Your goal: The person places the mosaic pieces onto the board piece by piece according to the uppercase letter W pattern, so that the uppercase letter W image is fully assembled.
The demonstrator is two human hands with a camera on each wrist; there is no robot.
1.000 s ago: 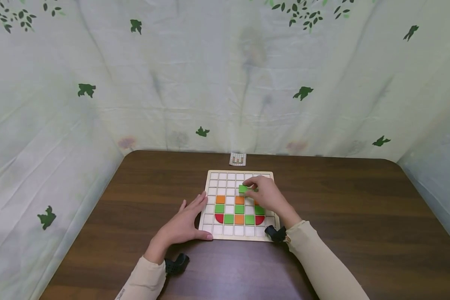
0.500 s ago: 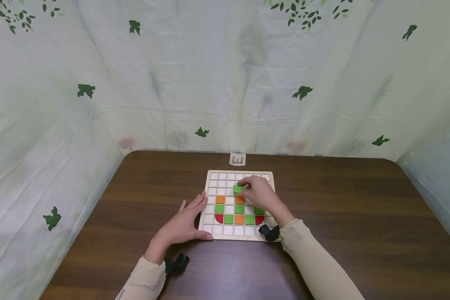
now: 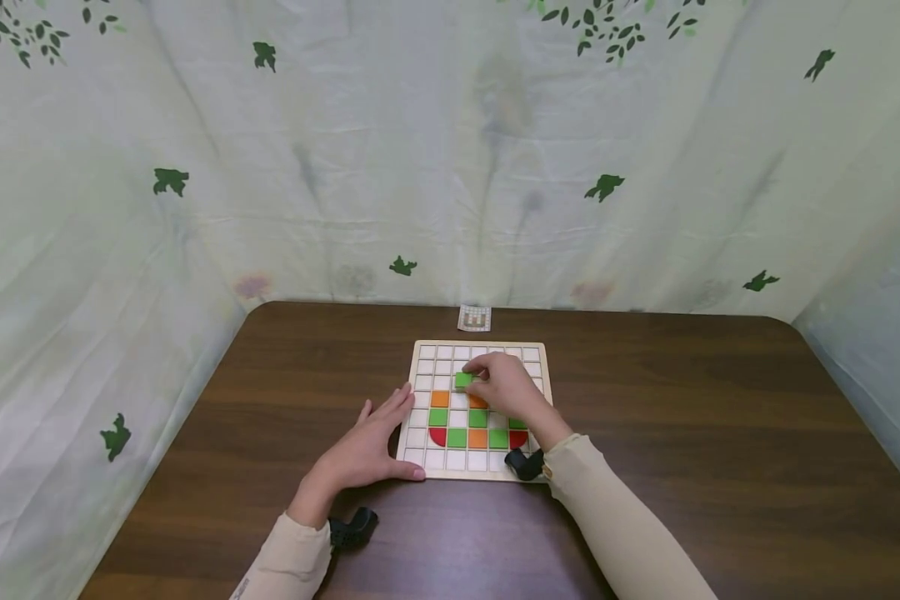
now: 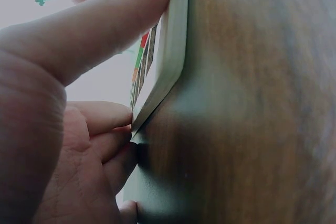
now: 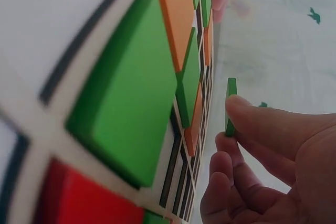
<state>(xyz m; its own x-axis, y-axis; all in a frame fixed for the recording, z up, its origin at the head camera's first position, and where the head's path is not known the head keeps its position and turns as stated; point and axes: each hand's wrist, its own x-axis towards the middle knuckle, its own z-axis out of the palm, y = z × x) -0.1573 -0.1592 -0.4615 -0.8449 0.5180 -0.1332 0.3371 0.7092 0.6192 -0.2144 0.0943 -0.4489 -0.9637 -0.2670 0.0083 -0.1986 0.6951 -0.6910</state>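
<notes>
A pale wooden grid board [image 3: 425, 367] lies on the table. Between thumb and fingers, my right hand [image 3: 512, 387] pinches a green square tile [image 3: 462, 380] over the upper middle of the grid. In the right wrist view that held tile [image 5: 229, 103] appears edge-on, apart from the board's surface. My left hand [image 3: 367, 450] touches the board's left side with outstretched fingers, and its thumb [image 4: 131, 11] rests at the near left corner. Set in the grid are orange tiles [image 3: 439, 398], green tiles [image 3: 438, 417] and red rounded tiles [image 3: 438, 436]. My right hand hides some cells.
Behind the board, a small printed card [image 3: 475, 318] lies near the far edge of the brown table [image 3: 720, 417]. A pale curtain [image 3: 450, 167] with green bird shapes hangs behind. Black devices [image 3: 354, 528] are strapped to both wrists.
My right hand has moved left across the grid, carrying the green tile. An orange tile on the right, partly visible before, is now covered by the hand. My left hand stays in place.
</notes>
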